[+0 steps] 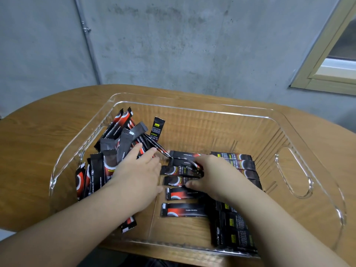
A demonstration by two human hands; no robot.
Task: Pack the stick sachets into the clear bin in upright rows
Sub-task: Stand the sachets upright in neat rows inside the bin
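A clear bin (294,170) stands on a wooden table. Several black and red stick sachets stand leaning (119,135) against its left wall. Others lie flat (183,209) across the bin's floor in the middle and at the front right. My left hand (138,176) rests with straight fingers against the leaning sachets, holding them up. My right hand (210,176) is down among the flat sachets, its fingers curled round one or two sachets (189,168); its palm hides part of them.
The wooden table (38,135) has a rounded edge and reaches a grey concrete wall (173,45) behind. A pipe (86,35) runs down the wall at the left. A window frame (327,74) shows at the right. The bin's right half has a handle cut-out (292,174).
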